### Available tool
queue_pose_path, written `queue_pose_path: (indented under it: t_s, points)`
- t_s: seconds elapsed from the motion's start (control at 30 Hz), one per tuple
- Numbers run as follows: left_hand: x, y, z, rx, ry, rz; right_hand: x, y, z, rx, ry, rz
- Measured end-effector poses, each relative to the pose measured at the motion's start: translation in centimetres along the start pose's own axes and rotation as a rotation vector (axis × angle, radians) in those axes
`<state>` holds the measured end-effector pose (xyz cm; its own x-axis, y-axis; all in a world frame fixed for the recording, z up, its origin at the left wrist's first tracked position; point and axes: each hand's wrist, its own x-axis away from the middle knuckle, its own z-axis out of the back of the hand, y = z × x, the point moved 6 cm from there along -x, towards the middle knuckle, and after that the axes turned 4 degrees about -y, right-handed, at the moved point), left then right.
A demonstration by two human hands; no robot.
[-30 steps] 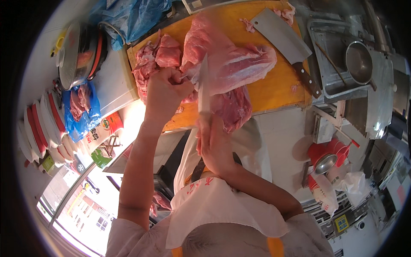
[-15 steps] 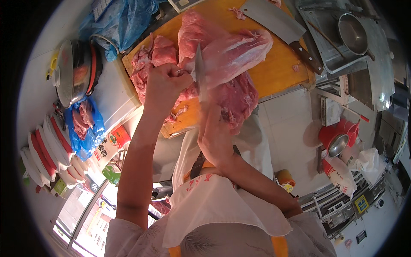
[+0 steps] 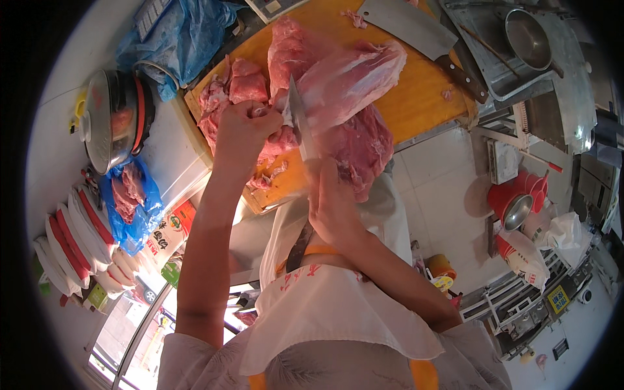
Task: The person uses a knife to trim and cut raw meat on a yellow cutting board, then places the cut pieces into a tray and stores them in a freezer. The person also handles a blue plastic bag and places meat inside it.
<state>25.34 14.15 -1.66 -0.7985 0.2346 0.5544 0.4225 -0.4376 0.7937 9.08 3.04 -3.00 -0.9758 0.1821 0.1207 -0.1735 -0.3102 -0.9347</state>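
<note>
In my right hand [image 3: 333, 198] is a boning knife [image 3: 299, 120], its narrow blade pointing away from me with the tip tilted slightly left. The blade lies against the left end of a large pale-pink cut of meat [image 3: 354, 81]. My left hand [image 3: 246, 123] is closed in a pinch just left of the blade, on a bit of meat at that end; the fingers partly hide it. Smaller meat chunks [image 3: 248, 81] lie beyond and left of this hand. A darker red slab of meat [image 3: 364, 146] hangs over the near edge of the yellow cutting board [image 3: 422, 107].
A cleaver [image 3: 409, 29] lies at the board's far right, beside a metal tray [image 3: 504, 84] with a small pan [image 3: 528, 39]. Left of the board are a lidded pot [image 3: 109, 120], blue plastic bags [image 3: 185, 39] and bagged meat [image 3: 129, 192]. Red buckets [image 3: 510, 198] stand low at right.
The knife tip has swung a little left and the right hand has drawn slightly toward me. My left hand has shifted slightly left, still pinched. The whole view has moved a little.
</note>
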Motion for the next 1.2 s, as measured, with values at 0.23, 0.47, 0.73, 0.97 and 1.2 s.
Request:
queue_pose_path:
  t_s: [0.23, 0.47, 0.73, 0.97, 1.2]
  points:
    - [0.0, -0.2, 0.3, 0.227, -0.041, 0.031, -2.4, -0.1, 1.8, -0.059, -0.106, -0.076]
    - [0.4, -1.0, 1.4, 0.482, -0.049, 0.098, -2.8, -1.6, 3.9, -0.017, -0.174, 0.003]
    - [1.1, -3.0, 3.0, 0.646, 0.005, 0.122, -1.6, -2.2, 5.5, -0.023, -0.292, -0.097]
    - [3.1, -1.9, 3.1, 0.369, 0.062, 0.146, -4.3, -3.4, 5.7, 0.019, -0.359, -0.095]
    - [3.1, -1.2, 4.3, -0.01, -0.139, 0.191, -4.8, -3.6, 4.8, 0.149, -0.423, -0.027]
